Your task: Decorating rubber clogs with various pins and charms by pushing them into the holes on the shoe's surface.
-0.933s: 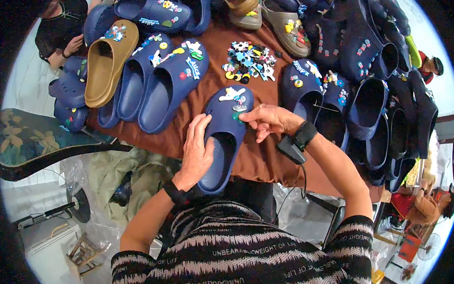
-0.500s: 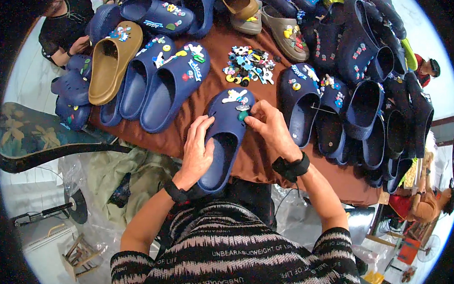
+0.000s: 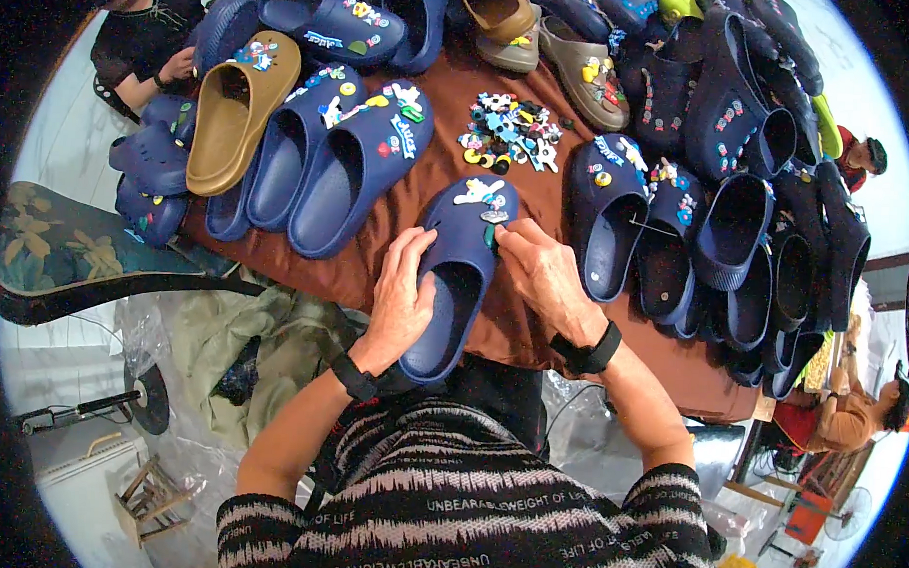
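Observation:
A navy blue clog [image 3: 445,334] lies at the table's front edge, toe pointing away from me. My left hand [image 3: 399,307] grips its left side, thumb at the foot opening and fingers along the outside. On the toe sit a white figure charm [image 3: 475,192] and a silvery oval charm [image 3: 494,216]. Below these, a green shoe charm [image 3: 490,235] rests against the clog's right side. Pinched fingers of my right hand [image 3: 547,277] press at that green charm; the fingertips partly cover it. Beyond the toe lies a pile of loose shoe charms [image 3: 512,131].
Decorated blue clogs [image 3: 327,201] and a brown clog [image 3: 225,126] stand to the left on the brown cloth [image 3: 533,332]. More dark clogs [image 3: 608,239] crowd the right. A patterned chair [image 3: 85,256] is at the left; other people are at the far left and right.
My right hand has come down closer to the clog's side, its fingers more closed over the green charm, which sits flatter. The left hand keeps its hold. The view has shifted slightly.

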The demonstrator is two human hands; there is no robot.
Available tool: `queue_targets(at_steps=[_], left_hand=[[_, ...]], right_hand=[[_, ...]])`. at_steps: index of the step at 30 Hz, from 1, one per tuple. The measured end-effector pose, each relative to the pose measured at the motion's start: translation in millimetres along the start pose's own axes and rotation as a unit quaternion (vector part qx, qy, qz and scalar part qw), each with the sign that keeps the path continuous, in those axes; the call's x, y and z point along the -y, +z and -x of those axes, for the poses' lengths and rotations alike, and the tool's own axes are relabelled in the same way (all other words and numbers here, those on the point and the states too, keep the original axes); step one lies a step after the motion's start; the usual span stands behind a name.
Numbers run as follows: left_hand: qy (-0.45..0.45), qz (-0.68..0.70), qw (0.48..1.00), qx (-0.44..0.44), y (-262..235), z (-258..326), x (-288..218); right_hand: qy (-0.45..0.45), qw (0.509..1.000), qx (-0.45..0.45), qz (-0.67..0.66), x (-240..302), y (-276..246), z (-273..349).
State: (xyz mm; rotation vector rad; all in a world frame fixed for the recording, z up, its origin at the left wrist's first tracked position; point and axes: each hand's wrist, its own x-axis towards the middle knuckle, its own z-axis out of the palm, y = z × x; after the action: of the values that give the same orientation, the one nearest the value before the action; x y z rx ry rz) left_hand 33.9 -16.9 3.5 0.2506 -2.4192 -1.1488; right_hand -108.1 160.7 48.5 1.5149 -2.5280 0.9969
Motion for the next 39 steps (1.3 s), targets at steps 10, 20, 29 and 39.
queue_targets(at_steps=[10,20,29,39], left_hand=[[-0.003,0.005,1.000,-0.002,2,1,1],[-0.001,0.015,1.000,-0.003,0,1,0],[-0.007,0.003,1.000,-0.002,1,0,0],[-0.003,0.009,1.000,0.001,0,1,0]], right_hand=[[0.021,0.999,0.024,-0.036,-8,4,-4],[0.063,0.995,0.010,-0.080,-4,0,-13],[0.072,0.996,-0.011,-0.046,-2,14,-11],[0.213,0.949,-0.012,-0.234,-18,7,-8]])
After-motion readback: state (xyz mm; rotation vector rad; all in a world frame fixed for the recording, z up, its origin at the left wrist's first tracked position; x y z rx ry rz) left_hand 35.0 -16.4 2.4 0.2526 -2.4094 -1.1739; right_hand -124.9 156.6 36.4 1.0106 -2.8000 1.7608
